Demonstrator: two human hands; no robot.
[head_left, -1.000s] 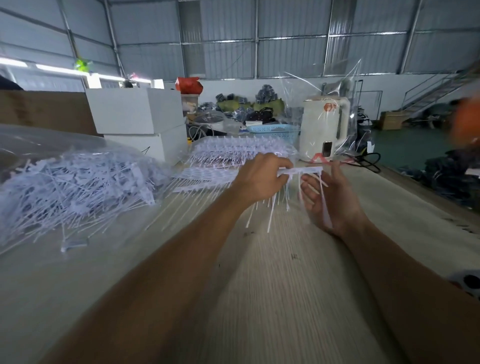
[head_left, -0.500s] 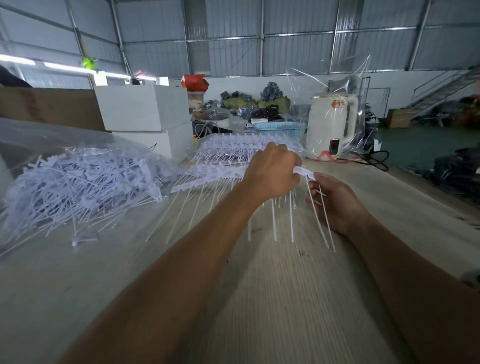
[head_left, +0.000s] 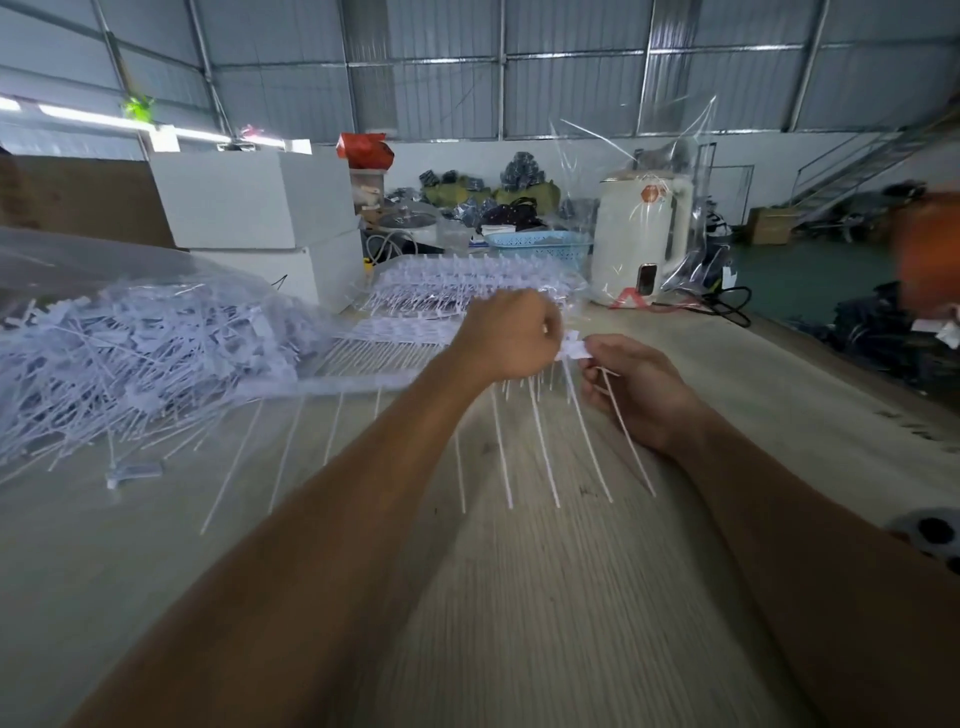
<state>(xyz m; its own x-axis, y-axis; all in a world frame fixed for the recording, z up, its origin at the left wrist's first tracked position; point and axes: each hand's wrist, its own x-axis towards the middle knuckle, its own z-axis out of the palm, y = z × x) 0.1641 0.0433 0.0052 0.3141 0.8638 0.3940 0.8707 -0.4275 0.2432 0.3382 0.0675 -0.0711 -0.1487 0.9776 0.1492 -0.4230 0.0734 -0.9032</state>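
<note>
Two hands work at the middle of the wooden table (head_left: 519, 597), raised a little above it. The left hand (head_left: 506, 338) is curled round a strip of white plastic ties (head_left: 570, 349), whose tails hang down like the teeth of a comb. The right hand (head_left: 636, 387) pinches the end tie (head_left: 643, 469) just beside the left knuckles. The step in hand looks like snapping single ties off the strip. Blur at the joint makes it hard to tell whether this one is already free. Next, the right hand probably needs a short twist or pull away from the left. The freed tie would then go to the loose pile (head_left: 145, 353) in the clear bag (head_left: 104, 260) at the left. More stacked strips (head_left: 467, 286) wait behind.
</note>
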